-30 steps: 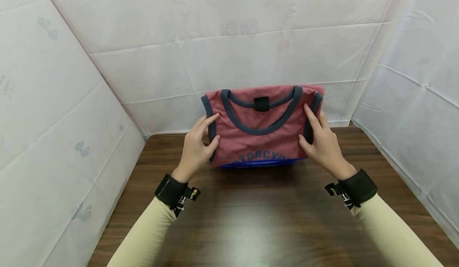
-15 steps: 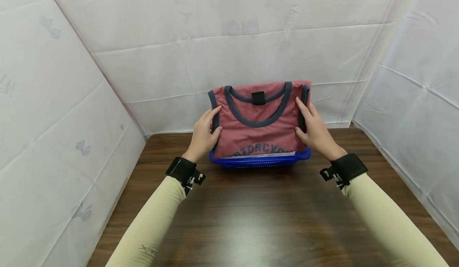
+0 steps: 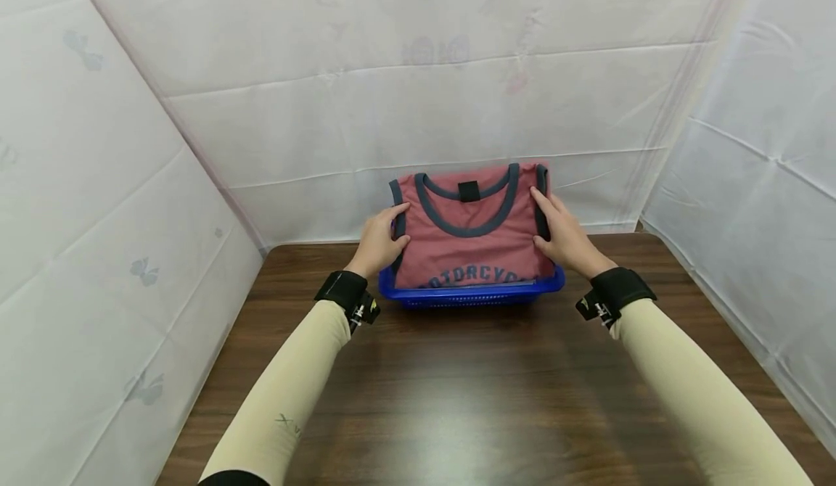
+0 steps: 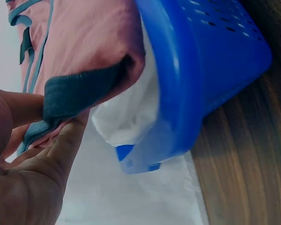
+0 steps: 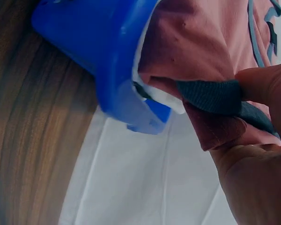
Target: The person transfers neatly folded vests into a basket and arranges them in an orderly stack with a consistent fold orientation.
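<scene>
A folded pink shirt [image 3: 470, 254] with dark blue-grey trim, a black neck label and dark lettering lies over a blue plastic basket [image 3: 466, 296]. My left hand [image 3: 379, 241] pinches the shirt's left side edge, thumb on top and fingers beneath, as the left wrist view shows. On the opposite side edge, my right hand [image 3: 568, 236] pinches the folded cloth the same way. In the left wrist view, white cloth [image 4: 131, 112] shows inside the basket, under the shirt. Most of the basket's inside is hidden by the shirt.
The basket stands near the back of a dark wooden table [image 3: 451, 384]. Behind it rises a white sheet wall [image 3: 418, 123], with more white sheeting on the left [image 3: 117, 254] and right [image 3: 751, 217]. Black straps [image 3: 342, 290] circle both wrists.
The shirt has come down and slightly inward, from hanging in front of the basket to lying over it. Both hands have moved closer together, still holding its sides. The basket's rim has come into view.
</scene>
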Available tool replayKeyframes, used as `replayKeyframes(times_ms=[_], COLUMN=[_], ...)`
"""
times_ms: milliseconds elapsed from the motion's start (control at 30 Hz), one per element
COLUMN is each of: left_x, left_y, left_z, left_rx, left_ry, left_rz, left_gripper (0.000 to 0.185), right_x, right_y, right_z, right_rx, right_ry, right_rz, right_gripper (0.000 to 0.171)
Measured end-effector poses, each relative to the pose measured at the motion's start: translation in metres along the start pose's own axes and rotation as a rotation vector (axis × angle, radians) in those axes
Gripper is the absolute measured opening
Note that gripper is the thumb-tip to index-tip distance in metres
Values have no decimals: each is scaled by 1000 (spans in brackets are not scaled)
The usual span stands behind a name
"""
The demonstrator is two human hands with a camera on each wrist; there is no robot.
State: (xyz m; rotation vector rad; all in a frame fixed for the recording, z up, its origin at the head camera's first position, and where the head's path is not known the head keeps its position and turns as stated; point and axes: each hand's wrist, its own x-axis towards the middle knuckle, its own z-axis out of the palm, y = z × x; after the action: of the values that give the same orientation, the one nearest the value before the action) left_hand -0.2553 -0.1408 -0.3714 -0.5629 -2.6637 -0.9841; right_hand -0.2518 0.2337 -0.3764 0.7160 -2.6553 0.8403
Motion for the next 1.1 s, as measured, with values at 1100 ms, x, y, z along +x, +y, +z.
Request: replayKeyframes(times_ms=[1100], left_x=[-1], left_y=[0], left_z=[14], left_rx=[167], left_ry=[-151], left_rz=[-226], left_gripper=[47], right_x=[15], right_y=[-18], right_z=[14], right_rx=[-177], right_ry=[-336], right_rz=[61], right_gripper=[54])
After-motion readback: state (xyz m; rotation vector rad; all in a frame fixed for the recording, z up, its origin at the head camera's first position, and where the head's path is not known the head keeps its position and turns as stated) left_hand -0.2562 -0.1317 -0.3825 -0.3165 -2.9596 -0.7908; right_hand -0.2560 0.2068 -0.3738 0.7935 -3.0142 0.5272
